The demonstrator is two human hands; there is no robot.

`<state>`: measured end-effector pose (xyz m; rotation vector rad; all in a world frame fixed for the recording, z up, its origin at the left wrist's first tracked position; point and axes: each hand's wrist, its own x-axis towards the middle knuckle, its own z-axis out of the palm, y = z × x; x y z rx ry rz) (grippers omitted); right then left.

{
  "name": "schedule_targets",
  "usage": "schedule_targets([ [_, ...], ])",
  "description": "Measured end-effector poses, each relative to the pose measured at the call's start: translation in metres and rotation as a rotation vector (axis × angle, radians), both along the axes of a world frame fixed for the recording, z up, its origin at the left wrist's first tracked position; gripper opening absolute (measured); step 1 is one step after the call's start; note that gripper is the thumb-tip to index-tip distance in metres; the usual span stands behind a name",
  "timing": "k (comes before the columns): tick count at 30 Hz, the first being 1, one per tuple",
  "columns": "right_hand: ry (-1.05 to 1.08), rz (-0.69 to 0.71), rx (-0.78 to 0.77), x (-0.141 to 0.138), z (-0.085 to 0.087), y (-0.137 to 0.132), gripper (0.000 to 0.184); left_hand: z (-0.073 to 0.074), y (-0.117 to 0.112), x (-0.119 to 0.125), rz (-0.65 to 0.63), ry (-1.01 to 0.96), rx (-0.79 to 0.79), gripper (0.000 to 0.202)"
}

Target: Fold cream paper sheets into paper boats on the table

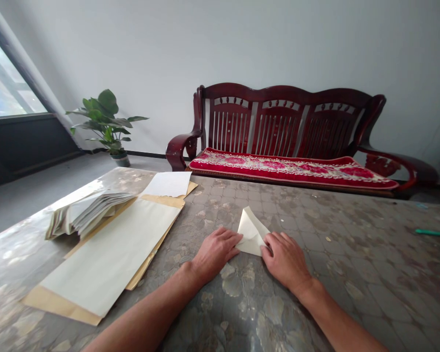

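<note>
A small piece of folded cream paper (250, 233) rests on the patterned tabletop, with one pointed flap standing up at its far side. My left hand (217, 250) grips its left edge, thumb and fingers closed on the paper. On the opposite edge, my right hand (284, 255) pinches the paper with thumb and bent fingers. Parts of both edges are hidden beneath my fingers.
To the left lie large pale sheets (113, 259) over brown paper, a stack of folded papers (90, 212) and a white sheet (168, 184). A green stick-like object (434, 233) lies far right. Beyond the table (337, 254) stand a wooden bench (275, 127) and a potted plant (108, 122).
</note>
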<state>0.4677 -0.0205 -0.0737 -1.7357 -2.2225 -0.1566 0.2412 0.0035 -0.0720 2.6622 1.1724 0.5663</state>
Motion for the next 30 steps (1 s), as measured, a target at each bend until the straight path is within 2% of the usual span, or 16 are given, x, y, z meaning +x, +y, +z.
schedule_targets([
  [10,0.048,0.087,0.006,0.004,-0.0009,0.0009,0.01,-0.0036,0.0009,-0.0019,-0.052,-0.011,0.033,0.034],
  [18,-0.008,-0.024,-0.012,0.0018,0.0041,0.0017,0.011,0.0042,0.0007,0.0008,-0.112,0.031,0.07,0.027],
  [30,-0.015,-0.102,-0.036,0.0022,0.0079,0.0052,0.013,-0.0007,0.0092,0.0,-0.178,-0.059,-0.042,0.024],
])
